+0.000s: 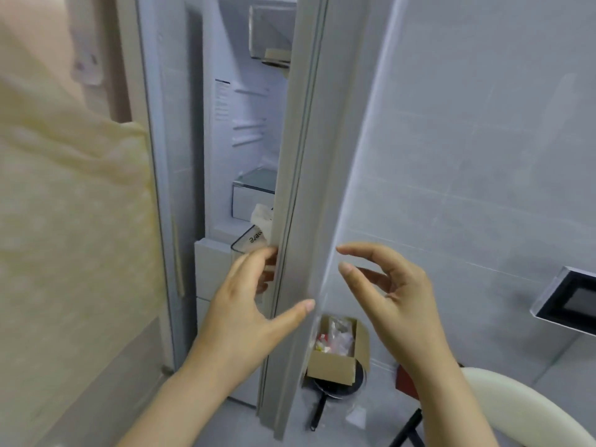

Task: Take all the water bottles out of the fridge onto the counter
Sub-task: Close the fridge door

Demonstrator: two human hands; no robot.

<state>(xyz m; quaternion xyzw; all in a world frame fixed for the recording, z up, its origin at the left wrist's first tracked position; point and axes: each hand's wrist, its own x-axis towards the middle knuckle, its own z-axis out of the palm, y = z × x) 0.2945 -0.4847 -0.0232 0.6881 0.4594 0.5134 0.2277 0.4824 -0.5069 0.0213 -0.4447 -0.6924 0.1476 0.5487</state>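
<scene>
At the 6 o'clock sector of the view, the left hand [245, 304] is gripping the free edge of the fridge door [300, 188]. Its fingers are curling behind the gasket side and its thumb is lying along the front edge. At 4 o'clock from the frame centre, the right hand [396, 304] is hovering just beside the door's outer face, fingers loosely bent and grasping nothing.

The door is standing only partly open. The narrow gap is exposing a strip of the fridge [245, 124] interior from 12 o'clock down to centre. No water bottles are showing in that strip, and the door is screening most of the cavity. A clear bin [250, 241] is sitting at 12 o'clock of the left fingertips and is holding a pale crumpled item, possibly a bag; blur is preventing identification. The counter is not appearing in view.

Judged step: door opening, with bottle removal not yet begun.

The next move is calling for:
- Drawing the door edge wider toward 3 o'clock until the shelves are fully exposed.
- Confirming swing clearance, since a cardboard box [335, 353] and a frying pan [335, 385] are lying on the floor at 5 o'clock behind the door.
- Locating the bottles, then reaching in with the free right hand.
</scene>
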